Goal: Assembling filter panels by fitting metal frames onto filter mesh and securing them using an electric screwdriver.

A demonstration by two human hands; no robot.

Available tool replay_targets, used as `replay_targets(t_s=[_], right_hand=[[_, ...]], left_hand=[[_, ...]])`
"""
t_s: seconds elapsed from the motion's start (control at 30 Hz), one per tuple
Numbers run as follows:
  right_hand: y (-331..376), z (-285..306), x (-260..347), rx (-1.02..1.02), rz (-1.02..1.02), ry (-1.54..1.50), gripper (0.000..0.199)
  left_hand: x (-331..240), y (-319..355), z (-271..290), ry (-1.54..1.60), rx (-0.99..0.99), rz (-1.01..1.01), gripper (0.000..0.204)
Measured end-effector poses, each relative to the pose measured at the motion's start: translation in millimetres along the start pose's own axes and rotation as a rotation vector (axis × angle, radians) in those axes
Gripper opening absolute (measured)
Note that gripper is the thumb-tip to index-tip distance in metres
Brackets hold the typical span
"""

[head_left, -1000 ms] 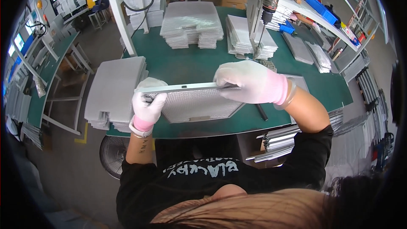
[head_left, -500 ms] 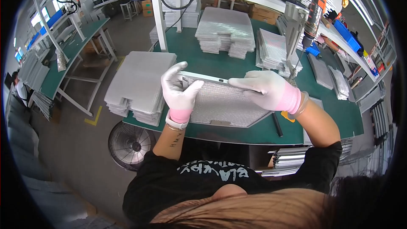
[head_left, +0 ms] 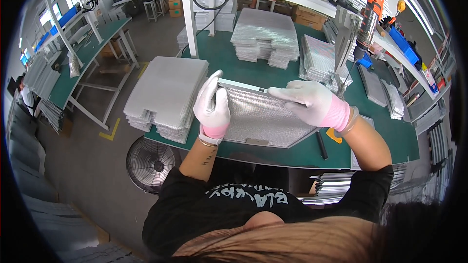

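In front of me a silver mesh panel (head_left: 265,114) in a thin metal frame stands tilted above the green bench, its far rail raised. My left hand (head_left: 213,105), in a white glove with a pink cuff, is closed at the panel's left far corner, thumb and fingers pointing up beside the frame. My right hand (head_left: 312,103), gloved alike, grips the far rail toward its right end, fingers lying along the top and the thumb lower. A small dark slot shows in the rail near the right fingertips. Whether the near edge touches the bench is unclear.
Stacks of mesh sheets stand left (head_left: 165,85), far middle (head_left: 265,31) and right (head_left: 317,58) on the green bench (head_left: 219,51). An orange power screwdriver (head_left: 373,7) hangs at the right. A black rod (head_left: 321,145) lies near an orange piece (head_left: 334,135). A floor fan (head_left: 153,164) stands below left.
My left hand has shifted from pinching the far rail to the panel's left corner, its fingers drawn closer together. My right hand keeps its grip. The view has shifted slightly.
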State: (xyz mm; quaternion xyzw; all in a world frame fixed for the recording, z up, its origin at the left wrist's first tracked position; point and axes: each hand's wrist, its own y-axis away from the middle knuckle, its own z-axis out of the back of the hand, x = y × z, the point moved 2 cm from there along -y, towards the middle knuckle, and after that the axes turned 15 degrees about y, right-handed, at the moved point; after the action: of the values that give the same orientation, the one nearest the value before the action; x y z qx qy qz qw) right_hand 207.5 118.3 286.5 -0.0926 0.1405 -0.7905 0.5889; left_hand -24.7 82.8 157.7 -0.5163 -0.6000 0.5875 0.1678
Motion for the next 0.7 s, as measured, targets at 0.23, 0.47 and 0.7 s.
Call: replay_targets(t_s=[0.23, 0.47, 0.7], right_hand=[[0.0, -0.8, 1.4, 0.018, -0.001, 0.012, 0.045], [0.4, -2.9, -2.6, 0.004, 0.037, 0.035, 0.048], [-1.7, -1.7, -6.3, -0.051, 0.124, 0.141, 0.051]], left_hand=[[12.0, 10.6, 0.6, 0.579, -0.156, 0.349, 0.032], [26.8, 2.7, 17.8, 0.637, 0.092, 0.301, 0.033], [31.9, 5.4, 9.9, 0.676, 0.292, 0.231, 0.025]])
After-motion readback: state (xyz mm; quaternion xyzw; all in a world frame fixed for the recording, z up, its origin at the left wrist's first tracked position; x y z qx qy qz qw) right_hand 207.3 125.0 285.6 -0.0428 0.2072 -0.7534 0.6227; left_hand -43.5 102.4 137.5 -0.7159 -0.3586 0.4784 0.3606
